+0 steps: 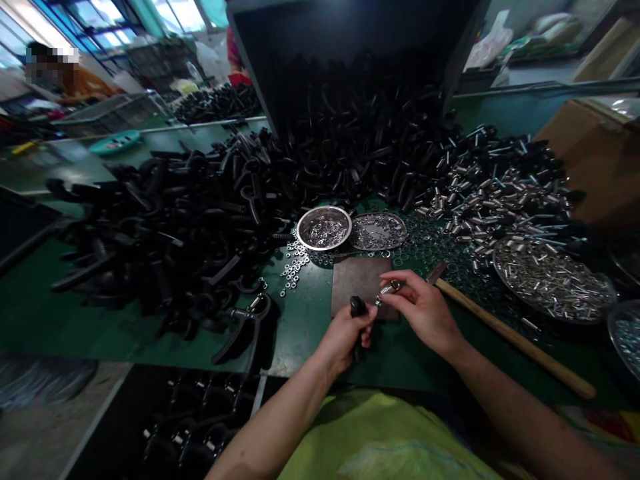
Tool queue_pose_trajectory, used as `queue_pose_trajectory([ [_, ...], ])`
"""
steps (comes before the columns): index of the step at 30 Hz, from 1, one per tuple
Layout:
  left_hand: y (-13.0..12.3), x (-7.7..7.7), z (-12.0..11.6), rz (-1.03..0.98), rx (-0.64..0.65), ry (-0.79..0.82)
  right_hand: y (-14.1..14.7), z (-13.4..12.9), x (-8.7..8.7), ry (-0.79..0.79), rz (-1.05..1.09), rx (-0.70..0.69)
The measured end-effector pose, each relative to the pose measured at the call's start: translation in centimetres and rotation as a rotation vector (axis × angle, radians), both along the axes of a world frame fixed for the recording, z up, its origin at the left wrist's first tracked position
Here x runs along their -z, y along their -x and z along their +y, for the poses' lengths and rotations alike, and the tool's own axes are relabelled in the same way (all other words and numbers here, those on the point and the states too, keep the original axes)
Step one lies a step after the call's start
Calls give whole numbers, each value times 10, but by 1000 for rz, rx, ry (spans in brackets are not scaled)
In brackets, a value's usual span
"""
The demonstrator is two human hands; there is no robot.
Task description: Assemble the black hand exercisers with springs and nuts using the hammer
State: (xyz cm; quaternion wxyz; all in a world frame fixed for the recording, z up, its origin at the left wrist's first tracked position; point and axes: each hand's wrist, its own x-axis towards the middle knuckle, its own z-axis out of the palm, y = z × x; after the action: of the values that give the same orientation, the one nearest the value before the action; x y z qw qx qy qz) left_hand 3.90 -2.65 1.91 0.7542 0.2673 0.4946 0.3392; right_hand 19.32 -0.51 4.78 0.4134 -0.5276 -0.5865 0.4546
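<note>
**Grip handle** (358,308): matt black.
**Coiled spring** (388,290): bright silver, finely ridged.
**Handle heap** (190,220): solid black, flecked silver along its right side.
**Steel bowl** (324,228) and **hex nuts** (295,261): silver.
**Round tray** (553,280): silver, with a dense scatter of silver tubes.
**Bench mat** (60,293): dark green.
**Square plate** (360,283): dull grey-brown.
**Hammer shaft** (515,340): pale tan wood.
**Cardboard carton** (600,153): plain brown.
**Shirt** (380,440): yellow-green, with a faint blue-grey patch.
</note>
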Motion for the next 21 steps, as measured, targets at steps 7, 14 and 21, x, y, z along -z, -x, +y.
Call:
queue_pose_trajectory([
  [7, -16, -2, 6, -254, 7, 127, 5, -4, -14, -212, -190, -40],
  [14, -14, -4, 2, 108, 142, -85, 5, -4, -4, -207, -248, -74],
  [21, 6, -10, -2, -127, 375, 24, -22, 26, 20, 58, -129, -294],
])
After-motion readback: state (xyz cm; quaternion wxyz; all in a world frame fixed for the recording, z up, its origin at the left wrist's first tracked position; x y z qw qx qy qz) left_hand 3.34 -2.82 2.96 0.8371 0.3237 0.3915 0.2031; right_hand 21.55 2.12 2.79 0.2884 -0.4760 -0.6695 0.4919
